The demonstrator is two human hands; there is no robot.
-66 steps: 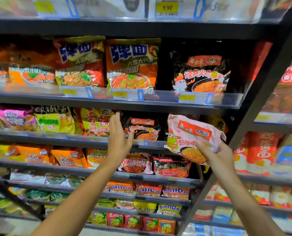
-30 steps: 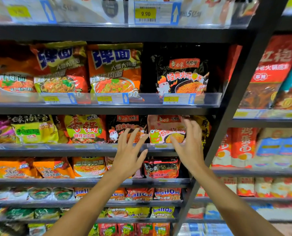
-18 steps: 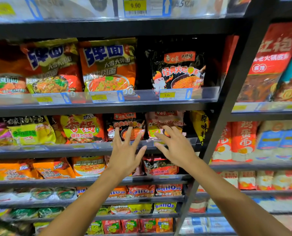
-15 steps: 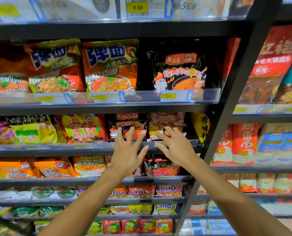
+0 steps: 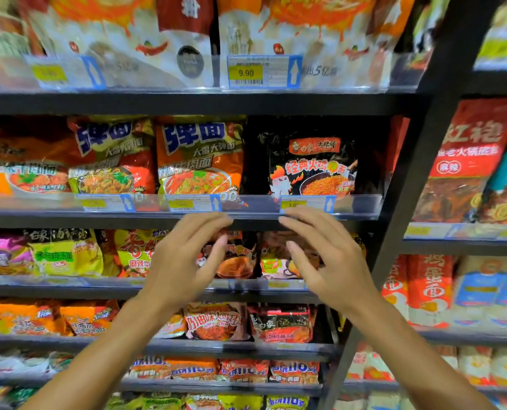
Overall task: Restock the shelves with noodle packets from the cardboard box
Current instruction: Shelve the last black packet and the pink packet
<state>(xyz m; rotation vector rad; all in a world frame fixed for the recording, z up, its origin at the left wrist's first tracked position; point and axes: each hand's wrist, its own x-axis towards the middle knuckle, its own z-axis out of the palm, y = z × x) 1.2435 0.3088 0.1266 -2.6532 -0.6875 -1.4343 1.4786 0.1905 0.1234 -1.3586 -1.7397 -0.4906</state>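
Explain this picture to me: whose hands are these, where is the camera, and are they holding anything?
There is no machine here. A person wears a camera on the head, looking forward at their own two bare hands. The left hand and right hand are raised with fingers spread in front of a shop shelf. Neither has a grip on anything. Behind them stand noodle packets, among them a black packet and a pink packet. Above sits a larger black packet over a price label.
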